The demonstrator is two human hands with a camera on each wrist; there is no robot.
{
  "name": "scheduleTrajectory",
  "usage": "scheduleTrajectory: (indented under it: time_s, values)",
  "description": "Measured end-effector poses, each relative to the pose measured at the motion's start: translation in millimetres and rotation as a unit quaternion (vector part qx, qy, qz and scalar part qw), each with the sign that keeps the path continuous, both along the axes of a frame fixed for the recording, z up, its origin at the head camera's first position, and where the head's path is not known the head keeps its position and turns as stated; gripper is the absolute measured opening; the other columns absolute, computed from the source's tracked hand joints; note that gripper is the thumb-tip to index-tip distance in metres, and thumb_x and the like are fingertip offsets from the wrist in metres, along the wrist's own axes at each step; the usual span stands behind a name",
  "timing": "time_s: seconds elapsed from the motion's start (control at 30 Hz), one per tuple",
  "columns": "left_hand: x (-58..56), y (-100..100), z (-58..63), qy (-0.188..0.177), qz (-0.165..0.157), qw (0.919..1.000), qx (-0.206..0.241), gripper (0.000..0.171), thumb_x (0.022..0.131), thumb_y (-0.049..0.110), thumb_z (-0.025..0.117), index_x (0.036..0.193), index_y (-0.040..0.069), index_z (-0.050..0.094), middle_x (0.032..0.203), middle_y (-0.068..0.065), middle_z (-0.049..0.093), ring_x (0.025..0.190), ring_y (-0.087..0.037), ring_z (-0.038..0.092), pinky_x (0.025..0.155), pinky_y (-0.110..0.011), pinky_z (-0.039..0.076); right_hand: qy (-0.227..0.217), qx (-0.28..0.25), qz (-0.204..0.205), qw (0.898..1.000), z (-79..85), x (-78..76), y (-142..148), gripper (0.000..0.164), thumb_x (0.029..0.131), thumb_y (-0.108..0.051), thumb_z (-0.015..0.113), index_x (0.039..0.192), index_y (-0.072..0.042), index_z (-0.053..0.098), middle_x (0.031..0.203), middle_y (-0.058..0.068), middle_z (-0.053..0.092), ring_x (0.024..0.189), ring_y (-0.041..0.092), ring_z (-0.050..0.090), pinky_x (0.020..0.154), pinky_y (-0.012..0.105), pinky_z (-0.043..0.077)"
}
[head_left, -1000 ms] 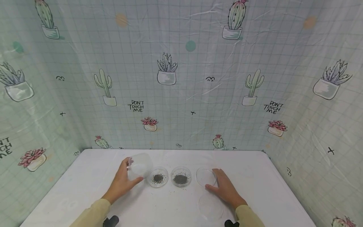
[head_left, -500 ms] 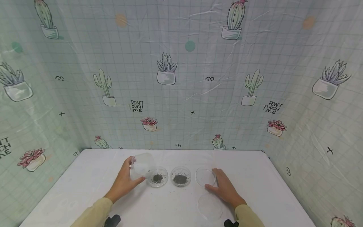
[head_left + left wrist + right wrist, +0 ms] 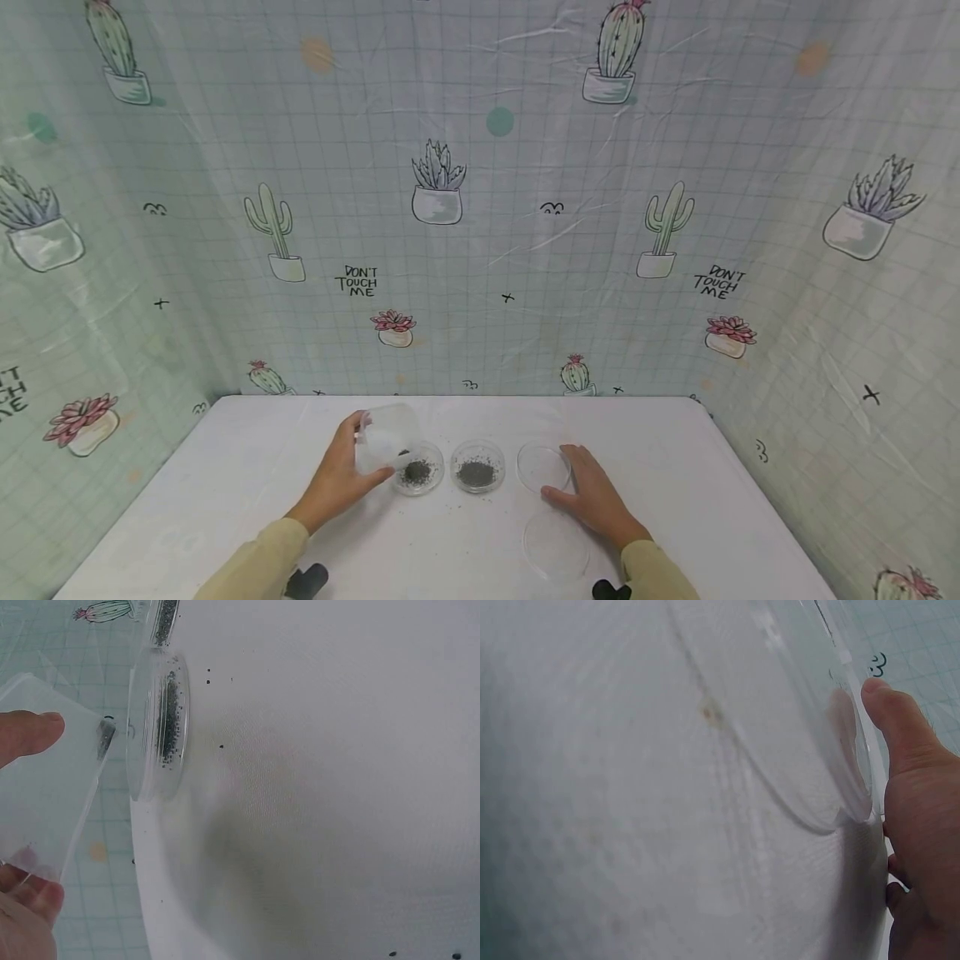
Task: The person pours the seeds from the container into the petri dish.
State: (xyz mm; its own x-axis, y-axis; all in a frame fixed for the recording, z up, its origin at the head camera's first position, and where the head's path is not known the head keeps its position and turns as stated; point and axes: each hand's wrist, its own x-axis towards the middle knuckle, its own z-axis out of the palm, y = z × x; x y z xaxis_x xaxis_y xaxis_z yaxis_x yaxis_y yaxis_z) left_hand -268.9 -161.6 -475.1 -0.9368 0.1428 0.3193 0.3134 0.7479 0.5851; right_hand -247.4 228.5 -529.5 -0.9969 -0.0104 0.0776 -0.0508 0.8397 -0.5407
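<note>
My left hand [image 3: 341, 477] grips a translucent plastic container [image 3: 386, 433], thumb on one side and fingers on the other. Tilted, it leans toward the left petri dish [image 3: 417, 487], which holds dark granules. A small clump of dark granules [image 3: 106, 740] shows at the container's lower corner in the left wrist view. To the right stands a second petri dish [image 3: 478, 486] with a wider layer of granules. My right hand [image 3: 596, 497] holds a third clear petri dish [image 3: 542, 468] by its side, thumb and fingers at the rim; no granules are visible in it.
A clear round lid or dish [image 3: 557, 547] lies on the white table [image 3: 420, 558] in front of the right-hand dish. Stray dark grains are scattered near the dishes. A cactus-print curtain [image 3: 480, 250] rises behind and at both sides.
My left hand has shifted right with the container, bringing its lower corner over the left petri dish. A dark clump now shows at that corner. My right hand stays put.
</note>
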Motion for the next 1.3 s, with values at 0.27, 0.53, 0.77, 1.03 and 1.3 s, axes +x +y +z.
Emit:
scheduleTrajectory:
  time_s: [0.27, 0.53, 0.77, 1.03, 1.3]
  values:
    - [-0.2, 4.7, 2.7, 0.016, -0.012, 0.9998, -0.003, 0.099, 0.065, 0.029, 0.081, 0.141, 0.007, 0.020, 0.135, -0.015, 0.039, 0.119, -0.033, 0.046, 0.097, -0.052, 0.043, -0.001, 0.002, -0.001, 1.000, 0.4, 0.1, 0.2, 0.090, 0.071, -0.058, 0.066, 0.140, -0.011, 0.033, 0.147, 0.011, 0.033, 0.138, 0.032, 0.023, 0.113, 0.049, 0.022]
    - [-0.5, 9.8, 6.9, 0.032, -0.021, 0.9992, -0.009, 0.098, 0.065, 0.028, 0.081, 0.140, 0.006, 0.022, 0.131, -0.015, 0.042, 0.118, -0.032, 0.046, 0.098, -0.052, 0.042, -0.012, 0.010, -0.006, 1.000, -0.6, -1.6, -0.5, 0.092, 0.069, -0.061, 0.066, 0.140, -0.012, 0.033, 0.147, 0.011, 0.032, 0.138, 0.032, 0.024, 0.113, 0.050, 0.023]
    - [-1.0, 14.2, 10.3, 0.031, -0.023, 0.9991, -0.019, 0.097, 0.065, 0.029, 0.081, 0.139, 0.006, 0.022, 0.131, -0.015, 0.041, 0.118, -0.030, 0.047, 0.098, -0.051, 0.043, -0.011, 0.010, -0.007, 1.000, -2.5, -2.3, 0.3, 0.093, 0.069, -0.062, 0.065, 0.141, -0.013, 0.032, 0.147, 0.010, 0.032, 0.138, 0.032, 0.024, 0.112, 0.050, 0.023]
    - [-2.4, 18.6, 12.1, 0.037, -0.028, 0.9985, -0.027, 0.097, 0.065, 0.028, 0.081, 0.140, 0.008, 0.022, 0.132, -0.013, 0.041, 0.117, -0.028, 0.047, 0.096, -0.049, 0.045, -0.009, 0.007, -0.005, 1.000, -2.1, -2.1, 0.0, 0.091, 0.070, -0.061, 0.066, 0.140, -0.012, 0.033, 0.147, 0.010, 0.032, 0.138, 0.032, 0.023, 0.113, 0.050, 0.022]
    - [-4.5, 24.5, 10.6, 0.032, -0.023, 0.9986, -0.036, 0.098, 0.064, 0.030, 0.082, 0.140, 0.010, 0.022, 0.133, -0.011, 0.040, 0.117, -0.026, 0.047, 0.097, -0.047, 0.045, -0.002, 0.013, -0.003, 1.000, -4.0, -3.1, 0.9, 0.091, 0.070, -0.061, 0.065, 0.140, -0.012, 0.034, 0.147, 0.011, 0.032, 0.138, 0.032, 0.023, 0.113, 0.049, 0.022]
